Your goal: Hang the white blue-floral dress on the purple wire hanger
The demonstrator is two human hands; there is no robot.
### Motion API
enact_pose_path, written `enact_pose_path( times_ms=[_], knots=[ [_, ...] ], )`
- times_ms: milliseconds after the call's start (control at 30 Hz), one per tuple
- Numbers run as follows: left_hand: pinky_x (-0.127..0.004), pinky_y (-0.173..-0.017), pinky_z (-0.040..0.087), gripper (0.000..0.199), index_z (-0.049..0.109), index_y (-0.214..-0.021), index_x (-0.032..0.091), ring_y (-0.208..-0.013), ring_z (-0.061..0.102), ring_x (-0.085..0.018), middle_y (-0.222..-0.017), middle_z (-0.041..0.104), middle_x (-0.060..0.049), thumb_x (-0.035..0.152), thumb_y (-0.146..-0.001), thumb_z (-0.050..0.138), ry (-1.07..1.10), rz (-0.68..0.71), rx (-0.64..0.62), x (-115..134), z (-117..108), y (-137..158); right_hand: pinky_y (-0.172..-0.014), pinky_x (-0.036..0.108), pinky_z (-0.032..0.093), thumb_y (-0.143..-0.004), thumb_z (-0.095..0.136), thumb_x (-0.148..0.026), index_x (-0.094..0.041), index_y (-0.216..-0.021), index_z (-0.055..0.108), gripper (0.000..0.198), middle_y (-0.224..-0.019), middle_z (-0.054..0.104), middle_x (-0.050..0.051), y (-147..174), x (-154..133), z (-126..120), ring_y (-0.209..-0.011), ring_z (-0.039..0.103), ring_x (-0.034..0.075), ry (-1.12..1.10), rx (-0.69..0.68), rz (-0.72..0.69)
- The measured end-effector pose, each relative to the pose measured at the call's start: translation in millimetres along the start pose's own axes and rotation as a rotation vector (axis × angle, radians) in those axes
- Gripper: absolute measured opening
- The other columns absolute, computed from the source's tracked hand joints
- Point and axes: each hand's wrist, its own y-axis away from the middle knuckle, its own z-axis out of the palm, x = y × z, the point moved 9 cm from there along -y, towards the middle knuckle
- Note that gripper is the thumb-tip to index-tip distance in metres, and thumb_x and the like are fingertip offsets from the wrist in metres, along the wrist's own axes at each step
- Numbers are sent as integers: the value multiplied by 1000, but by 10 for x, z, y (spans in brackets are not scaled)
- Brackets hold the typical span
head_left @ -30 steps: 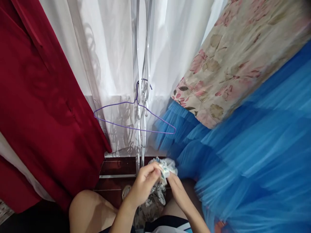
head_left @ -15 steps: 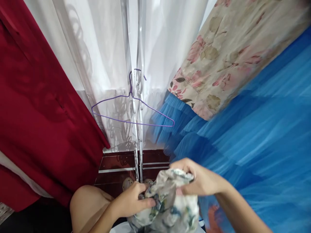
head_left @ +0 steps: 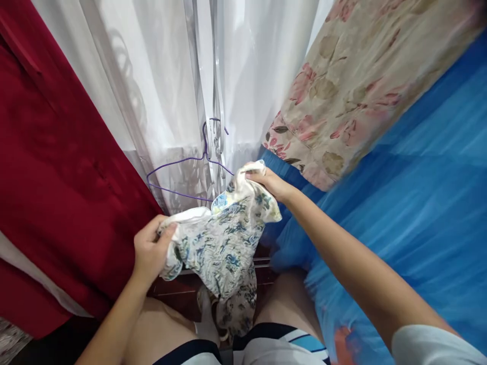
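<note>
Garment (head_left: 224, 248) lifted, spread | left hand (head_left: 150, 248) closed on edge | right hand (head_left: 274, 183) likewise

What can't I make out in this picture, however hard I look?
All in the head camera's view:
Purple hanger: its right end is hidden behind the patterned garment.
Left hand and right hand: some fingers are hidden by the garment's fabric.
Red cloth: cut off by the left edge.
Blue tulle: layers blurred, cut off by the right edge.
Orange-red patch: too blurred to name.
</note>
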Motion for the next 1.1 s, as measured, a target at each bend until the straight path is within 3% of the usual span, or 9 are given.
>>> enact_pose_path(
  times_ms=[100, 267, 433, 533, 633, 700, 867, 1000, 1100],
  knots=[
    [-26, -58, 36, 24, 61, -69, 19, -56, 43, -14, -58, 48, 2, 37, -85, 60, -272, 170, -82, -249, -196, -356, -52, 18, 42, -67, 75, -17, -20, -107, 72, 40, -71, 70, -4, 89, -25, 143, -57, 59, 9, -32, -89, 20],
    [-41, -93, 34, 16, 66, -84, 20, -101, 53, -30, -94, 67, -10, 29, -84, 53, -688, 294, -399, -718, -209, -857, -60, 22, 51, -67, 76, -13, -15, -109, 75, 42, -93, 78, 5, 159, -2, 176, -71, 69, 15, -7, -145, 164],
    [-50, -101, 28, 30, 60, -114, 19, -123, 41, -34, -126, 60, -14, 19, -90, 43, -675, 298, -123, -306, -275, -1459, -56, 26, 53, -63, 82, -20, -12, -92, 79, 30, -80, 78, 7, 172, 24, 198, -62, 69, 18, -46, -72, 198],
    [-44, -100, 35, 31, 56, -117, 15, -116, 49, -28, -123, 61, -14, 19, -90, 41, -362, 247, -182, -29, -36, -1683, -55, 27, 53, -64, 82, -24, -11, -87, 77, 27, -74, 76, 7, 208, 31, 247, -59, 68, 19, -90, -69, 217],
    [-32, -89, 44, 38, 48, -128, 16, -94, 60, -19, -118, 63, -10, 22, -90, 44, -118, 245, -332, 133, 229, -1690, -60, 29, 55, -71, 79, -32, -13, -92, 75, 29, -82, 76, 8, 301, 111, 268, -67, 69, 20, -137, -107, 254],
    [-28, -80, 45, 42, 47, -130, 20, -77, 59, -13, -121, 62, -7, 28, -89, 53, -163, 252, -256, 118, 183, -1643, -66, 29, 54, -75, 75, -38, -16, -98, 74, 31, -88, 76, 7, 423, 199, 156, -76, 69, 21, -134, -53, 224],
    [-24, -68, 40, 27, 61, -89, 17, -69, 54, -15, -80, 62, -1, 42, -93, 50, -353, 261, -190, -119, 26, -1380, -67, 24, 47, -86, 66, -47, -22, -90, 72, 26, -82, 69, 0, 905, 260, -309, -76, 62, 17, 64, 259, -89],
    [-25, -71, 38, 22, 61, -99, 20, -77, 59, -18, -85, 64, -2, 38, -95, 49, -394, 305, -133, -60, 88, -1247, -55, 24, 39, -87, 63, -52, -21, -73, 62, 35, -66, 56, -2, 934, -77, -419, -58, 49, 14, 126, 426, -275],
    [-27, -74, 37, 19, 60, -107, 22, -85, 60, -21, -93, 65, -3, 29, -89, 56, -347, 296, -52, 33, 171, -1263, -57, 26, 42, -90, 57, -56, -21, -75, 60, 38, -66, 55, -2, 789, -512, -224, -61, 51, 16, 133, 471, -349]
  ],
)
